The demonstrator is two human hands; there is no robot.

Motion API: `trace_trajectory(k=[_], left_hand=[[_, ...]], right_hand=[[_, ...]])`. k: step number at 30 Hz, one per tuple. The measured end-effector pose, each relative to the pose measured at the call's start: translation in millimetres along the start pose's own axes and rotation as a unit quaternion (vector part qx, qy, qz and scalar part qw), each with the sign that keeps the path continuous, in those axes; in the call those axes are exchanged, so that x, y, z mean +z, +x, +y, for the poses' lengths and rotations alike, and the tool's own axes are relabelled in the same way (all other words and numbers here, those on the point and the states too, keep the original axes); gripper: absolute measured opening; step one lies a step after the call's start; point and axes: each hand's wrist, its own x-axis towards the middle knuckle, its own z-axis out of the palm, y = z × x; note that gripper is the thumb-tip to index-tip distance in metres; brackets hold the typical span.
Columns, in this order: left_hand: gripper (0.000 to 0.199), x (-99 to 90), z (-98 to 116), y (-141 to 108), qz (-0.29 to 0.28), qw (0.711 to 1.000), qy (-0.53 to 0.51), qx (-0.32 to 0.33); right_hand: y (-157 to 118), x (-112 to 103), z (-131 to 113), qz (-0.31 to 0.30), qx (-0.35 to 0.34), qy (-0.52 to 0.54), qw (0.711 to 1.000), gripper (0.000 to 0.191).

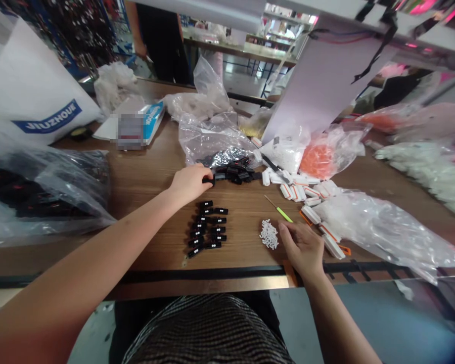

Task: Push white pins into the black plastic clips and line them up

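My left hand (191, 186) reaches to the near edge of a pile of small black plastic pieces (240, 171), thumb and fingers closed on one black plastic piece (210, 180). Several similar black pieces, each with two white dots, lie in two rough columns (219, 220) on the table. My right hand (302, 246) rests at the table beside a heap of tiny white parts (269, 234). Its fingers are curled together, and whatever they may hold is hidden. Just beyond those fingertips lies a thin metal-shafted tool with a green handle (284, 215).
White cases with orange trim (298, 192) and a clear bag (375, 222) lie right. Bags of black pieces (49, 187), orange parts (318, 157) and white parts (288, 146) surround the wooden table (147, 247). A white panel (307, 86) rises behind. Another person (163, 40) stands beyond.
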Motion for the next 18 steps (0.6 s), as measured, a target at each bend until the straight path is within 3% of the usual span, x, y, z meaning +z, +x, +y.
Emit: trace_trajectory(k=[6, 12, 18], left_hand=[[0.019, 5.9, -8.2, -3.9, 0.007, 0.999, -0.042, 0.006], [0.020, 11.8, -11.4, -12.0, 0.023, 0.995, -0.099, 0.013], [0.019, 19.4, -14.7, -17.0, 0.042, 0.990, -0.136, 0.023]], right_hand=[[0.9, 0.8, -0.6, -0.019, 0.005, 0.000, 1.000, 0.013], [13.0, 0.7, 5.3, -0.099, 0.068, 0.046, 0.992, 0.019], [34.5, 2.4, 4.9, -0.185, 0.057, -0.037, 0.980, 0.016]])
